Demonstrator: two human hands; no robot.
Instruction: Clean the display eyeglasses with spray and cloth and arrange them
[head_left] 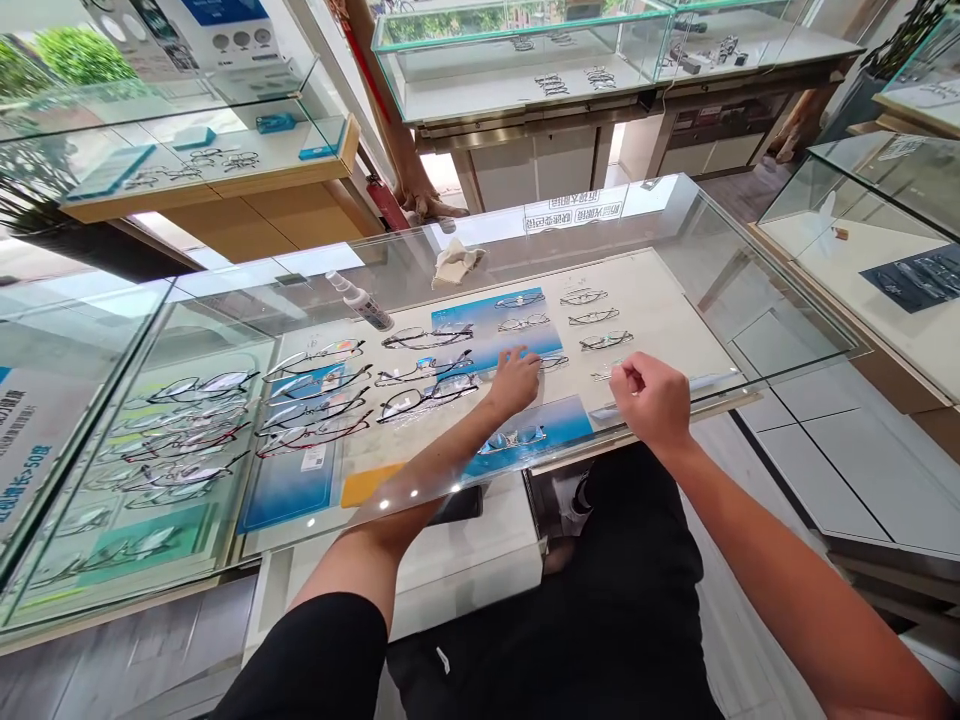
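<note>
The glasses point(555, 361) lie in rows inside the glass counter point(739, 290), probably so each can be seen, while beside them the left hand point(516, 380) is loosely spread and the right hand point(654, 402) curls, holding what I cannot tell.

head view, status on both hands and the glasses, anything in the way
Left hand open; right hand curled, grip unclear. Glasses in rows inside the display case. Spray bottle and cloth apart from both hands, not blocking.
</note>
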